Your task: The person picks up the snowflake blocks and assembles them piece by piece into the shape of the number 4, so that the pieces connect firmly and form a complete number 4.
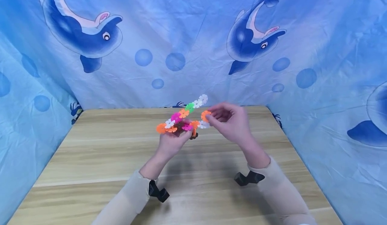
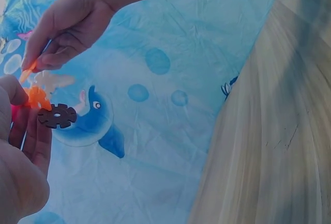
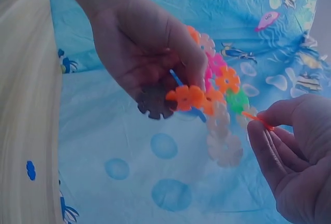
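Note:
My left hand (image 1: 171,145) grips a built chain of notched plastic snowflake discs above the table. One branch rises away through pink, orange, green (image 1: 189,107) and white discs (image 1: 203,99). A shorter branch points right, ending in a pale white disc (image 1: 204,124). Below it hangs a dark brown disc (image 2: 57,116). Between thumb and fingertips, my right hand (image 1: 232,124) pinches a single orange disc (image 1: 206,116), close to that white disc. Whether the two touch cannot be told. The left fingers and palm hide part of the chain.
Beneath both hands lies a wood-grain table (image 1: 99,171). A blue cloth (image 1: 196,33) printed with dolphins stands behind it and at both sides. Black camera mounts (image 1: 158,191) sit on the wrists. In the right wrist view, a small blue piece (image 3: 31,170) shows against the wood.

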The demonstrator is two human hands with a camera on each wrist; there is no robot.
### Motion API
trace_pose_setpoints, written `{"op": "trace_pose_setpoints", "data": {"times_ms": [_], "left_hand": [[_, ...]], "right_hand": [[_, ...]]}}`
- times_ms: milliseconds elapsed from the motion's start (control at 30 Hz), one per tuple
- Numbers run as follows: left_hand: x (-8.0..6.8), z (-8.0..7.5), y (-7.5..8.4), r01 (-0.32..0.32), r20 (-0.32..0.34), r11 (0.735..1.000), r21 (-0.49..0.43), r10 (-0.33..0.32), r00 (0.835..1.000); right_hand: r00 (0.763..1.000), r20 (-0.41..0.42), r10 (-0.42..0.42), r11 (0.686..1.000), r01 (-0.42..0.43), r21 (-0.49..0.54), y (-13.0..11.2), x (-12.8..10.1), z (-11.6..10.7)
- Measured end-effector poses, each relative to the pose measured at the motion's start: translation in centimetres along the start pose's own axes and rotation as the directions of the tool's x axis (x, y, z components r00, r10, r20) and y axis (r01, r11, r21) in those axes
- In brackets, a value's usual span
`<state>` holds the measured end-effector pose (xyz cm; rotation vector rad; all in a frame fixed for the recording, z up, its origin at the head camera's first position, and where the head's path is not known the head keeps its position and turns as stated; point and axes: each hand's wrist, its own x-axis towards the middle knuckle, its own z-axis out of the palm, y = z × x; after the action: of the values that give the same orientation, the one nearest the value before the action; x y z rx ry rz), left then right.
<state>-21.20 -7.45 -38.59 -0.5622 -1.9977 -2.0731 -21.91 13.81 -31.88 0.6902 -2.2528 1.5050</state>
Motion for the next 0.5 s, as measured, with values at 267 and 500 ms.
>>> {"op": "trace_pose_setpoints", "data": {"times_ms": [267, 500], "left_hand": [[-0.1, 0.2, -0.7, -0.016, 0.021, 0.997, 0.074, 0.015, 1.000], [-0.2, 0.5, -0.2, -0.153, -0.010, 0.965, 0.213, 0.159, 0.987]], "right_hand": [[0.999, 0.033, 0.015, 1.000, -0.016, 0.012, 0.3, 0.1, 1.2], [1.000, 0.011, -0.018, 0.996, 0.019, -0.091, 0.0, 0.1, 1.7]]}}
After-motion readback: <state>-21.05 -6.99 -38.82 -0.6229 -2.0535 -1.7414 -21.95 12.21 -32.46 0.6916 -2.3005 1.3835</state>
